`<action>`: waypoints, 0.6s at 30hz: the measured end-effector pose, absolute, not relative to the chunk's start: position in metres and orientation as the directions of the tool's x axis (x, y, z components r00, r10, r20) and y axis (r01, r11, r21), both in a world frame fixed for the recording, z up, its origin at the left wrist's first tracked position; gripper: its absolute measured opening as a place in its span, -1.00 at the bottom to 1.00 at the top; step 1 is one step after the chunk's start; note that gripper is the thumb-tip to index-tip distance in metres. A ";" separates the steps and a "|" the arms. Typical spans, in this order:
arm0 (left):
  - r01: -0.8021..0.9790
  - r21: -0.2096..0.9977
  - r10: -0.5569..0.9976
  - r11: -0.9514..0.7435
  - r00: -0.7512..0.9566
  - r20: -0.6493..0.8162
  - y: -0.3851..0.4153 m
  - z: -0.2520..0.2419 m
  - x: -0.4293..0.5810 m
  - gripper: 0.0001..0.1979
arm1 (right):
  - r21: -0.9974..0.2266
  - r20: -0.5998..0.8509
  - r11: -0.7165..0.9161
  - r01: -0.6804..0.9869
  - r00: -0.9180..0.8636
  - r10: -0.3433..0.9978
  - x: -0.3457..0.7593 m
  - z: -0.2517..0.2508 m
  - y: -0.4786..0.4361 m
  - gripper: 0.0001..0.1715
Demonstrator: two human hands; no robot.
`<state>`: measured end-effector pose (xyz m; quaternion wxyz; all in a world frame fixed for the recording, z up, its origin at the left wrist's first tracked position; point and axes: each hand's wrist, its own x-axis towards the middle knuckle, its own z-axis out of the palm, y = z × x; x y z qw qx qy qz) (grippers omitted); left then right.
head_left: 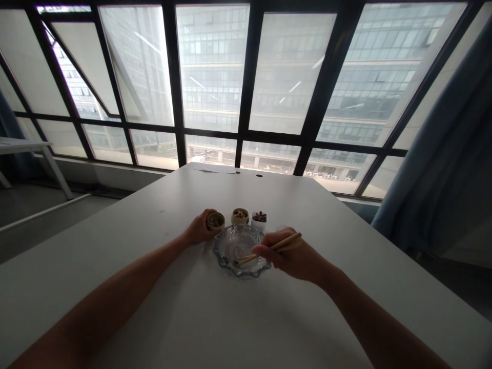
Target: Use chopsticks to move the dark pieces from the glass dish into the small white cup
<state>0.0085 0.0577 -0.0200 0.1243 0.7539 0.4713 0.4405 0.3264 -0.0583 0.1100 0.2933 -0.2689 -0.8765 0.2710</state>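
A clear glass bowl with a scalloped rim stands on the white table. My right hand grips wooden chopsticks over the bowl's right side, their tips low inside it near a small dark piece. To the left of the bowl, my left hand is wrapped round a small greenish cup, tilted a little towards me; its contents are too dim to make out. Behind the bowl stand a cup of yellowish-brown pieces and a white cup heaped with dark brown pieces.
The white table reaches to the windows. At its far edge lie white papers, near two round holes. A second table is on the left. A blue curtain hangs on the right. Something small and clear stands behind my right hand.
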 end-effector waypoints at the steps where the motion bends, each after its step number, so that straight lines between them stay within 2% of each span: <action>1: 0.615 0.583 0.809 -0.531 0.165 0.564 0.056 -0.019 0.009 -0.34 | -0.635 0.360 0.705 0.314 -0.687 0.631 0.326 0.110 -0.059 -0.37; 11: 0.689 0.452 0.749 -0.567 0.202 0.631 0.051 -0.015 0.015 -0.35 | -0.591 0.352 0.760 0.269 -0.763 0.543 0.320 0.106 -0.058 -0.38; 15: 0.720 0.432 0.754 -0.542 0.190 0.629 0.048 -0.013 0.015 -0.34 | -0.635 0.393 0.721 0.276 -0.689 0.609 0.330 0.113 -0.052 -0.39; 18: 0.747 0.433 0.763 -0.505 0.151 0.628 0.049 -0.014 0.014 -0.36 | -0.633 0.454 0.689 0.352 -0.552 0.699 0.352 0.126 -0.042 -0.38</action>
